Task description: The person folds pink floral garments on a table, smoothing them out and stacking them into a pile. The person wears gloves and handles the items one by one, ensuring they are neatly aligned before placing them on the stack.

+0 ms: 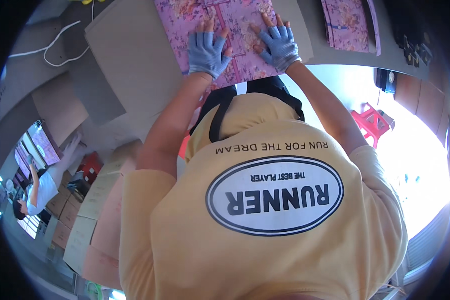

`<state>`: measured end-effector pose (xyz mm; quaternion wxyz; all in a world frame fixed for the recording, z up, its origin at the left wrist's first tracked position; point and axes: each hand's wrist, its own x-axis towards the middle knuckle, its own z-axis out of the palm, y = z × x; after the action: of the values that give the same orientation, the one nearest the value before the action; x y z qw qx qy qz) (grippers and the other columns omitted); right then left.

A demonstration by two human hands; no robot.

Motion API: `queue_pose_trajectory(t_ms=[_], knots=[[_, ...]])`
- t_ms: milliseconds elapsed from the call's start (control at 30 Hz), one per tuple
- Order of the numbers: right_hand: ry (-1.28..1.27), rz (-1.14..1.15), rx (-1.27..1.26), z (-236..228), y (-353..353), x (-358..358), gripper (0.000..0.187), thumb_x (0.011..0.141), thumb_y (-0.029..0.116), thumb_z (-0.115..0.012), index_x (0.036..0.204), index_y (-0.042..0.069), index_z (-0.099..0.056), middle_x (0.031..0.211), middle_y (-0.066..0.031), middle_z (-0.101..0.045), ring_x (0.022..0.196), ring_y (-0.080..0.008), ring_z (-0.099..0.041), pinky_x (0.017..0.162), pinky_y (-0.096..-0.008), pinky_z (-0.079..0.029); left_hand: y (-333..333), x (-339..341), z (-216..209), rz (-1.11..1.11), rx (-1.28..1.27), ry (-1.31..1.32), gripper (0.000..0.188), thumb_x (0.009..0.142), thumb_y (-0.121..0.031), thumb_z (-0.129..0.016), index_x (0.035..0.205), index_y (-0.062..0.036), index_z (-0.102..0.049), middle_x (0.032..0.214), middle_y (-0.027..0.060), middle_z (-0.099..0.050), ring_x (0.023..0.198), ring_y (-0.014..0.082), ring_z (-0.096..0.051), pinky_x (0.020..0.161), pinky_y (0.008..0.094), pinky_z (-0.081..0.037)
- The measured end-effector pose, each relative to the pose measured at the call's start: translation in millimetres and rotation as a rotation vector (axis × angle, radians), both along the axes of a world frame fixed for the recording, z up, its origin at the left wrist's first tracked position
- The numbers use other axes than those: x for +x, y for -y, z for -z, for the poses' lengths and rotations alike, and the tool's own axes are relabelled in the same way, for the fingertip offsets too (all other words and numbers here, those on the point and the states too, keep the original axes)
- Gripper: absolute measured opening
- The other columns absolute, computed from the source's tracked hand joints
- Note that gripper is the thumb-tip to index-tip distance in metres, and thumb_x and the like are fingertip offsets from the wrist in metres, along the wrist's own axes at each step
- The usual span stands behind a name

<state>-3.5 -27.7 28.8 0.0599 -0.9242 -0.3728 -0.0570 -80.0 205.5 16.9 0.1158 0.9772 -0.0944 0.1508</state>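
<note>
A flat purple piece with a flower print (242, 37) lies on the work table in front of me, and a darker pink band runs down its middle. I cannot make out whether it is paper or cloth. My left hand (206, 56), in a blue fingerless glove, rests flat on its left half, just beside the band. On the right half lies my right hand (281, 49), gloved alike, near the piece's right edge. Both hands have their fingers spread and hold nothing. The far end of the piece is cut off by the top of the view.
Grey-brown board (130, 50) lies left of the purple piece. More purple flowered pieces (347, 25) lie at the right, near dark objects (412, 42). A white cable (55, 47) curls at the far left. Cardboard boxes (82, 235), a red stool (371, 124) and another person (42, 190) are around.
</note>
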Motion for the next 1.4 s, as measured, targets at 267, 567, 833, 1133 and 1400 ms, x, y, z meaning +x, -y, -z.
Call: queue_pose_trajectory(t_ms=[267,567,833,1133,1400], knots=[[-0.010,0.008,-0.122,-2.6,-25.4,13.7,0.061,0.085,0.049,-0.053,0.139,0.024,-0.042,0.152,-0.0096,-0.026,0.141,-0.0319,-0.023,0.109,-0.0553,-0.026,23.2,-14.4,-1.6,-0.062,-0.057,-0.172,0.065,0.080,-0.042,-0.053,0.137,-0.0112,-0.044,0.147,0.0242,-0.028,0.134,0.0424,-0.028,0.103,0.0628,-0.023],[-0.410,0.187,0.083,-5.2,-112.8,280.5,0.056,0.091,0.041,-0.040,0.139,0.011,-0.041,0.145,-0.0180,-0.036,0.135,-0.0360,-0.030,0.110,-0.0513,-0.025,22.8,-16.1,2.4,-0.057,-0.150,-0.131,0.063,0.085,-0.038,-0.047,0.142,-0.0150,-0.037,0.148,0.0212,-0.028,0.135,0.0418,-0.029,0.102,0.0635,-0.025],[0.153,-0.070,-0.253,13.8,-79.2,148.1,0.064,0.092,0.048,-0.042,0.146,0.017,-0.029,0.151,-0.0140,-0.027,0.139,-0.0351,-0.025,0.113,-0.0465,-0.022,20.4,-16.0,-2.9,-0.087,-0.101,-0.123,0.065,0.082,-0.038,-0.050,0.140,-0.0134,-0.039,0.146,0.0229,-0.032,0.131,0.0415,-0.034,0.103,0.0620,-0.026],[-0.340,-0.175,-0.148,-19.2,63.4,-44.7,0.050,0.088,0.033,-0.048,0.134,0.013,-0.048,0.142,-0.0124,-0.043,0.130,-0.0302,-0.040,0.109,-0.0420,-0.030,24.9,-12.4,-3.4,-0.097,-0.050,-0.045,0.067,0.078,-0.036,-0.053,0.138,-0.0106,-0.042,0.144,0.0237,-0.034,0.131,0.0413,-0.034,0.100,0.0616,-0.029],[-1.050,0.988,1.236,-0.2,69.8,-20.0,0.033,0.098,0.026,-0.043,0.120,0.009,-0.061,0.102,-0.0059,-0.066,0.085,-0.0162,-0.062,0.075,-0.0306,-0.049,21.1,-17.9,-0.1,-0.043,-0.058,-0.009,0.063,0.081,-0.037,-0.053,0.138,-0.0114,-0.043,0.139,0.0238,-0.039,0.129,0.0419,-0.036,0.102,0.0613,-0.027]])
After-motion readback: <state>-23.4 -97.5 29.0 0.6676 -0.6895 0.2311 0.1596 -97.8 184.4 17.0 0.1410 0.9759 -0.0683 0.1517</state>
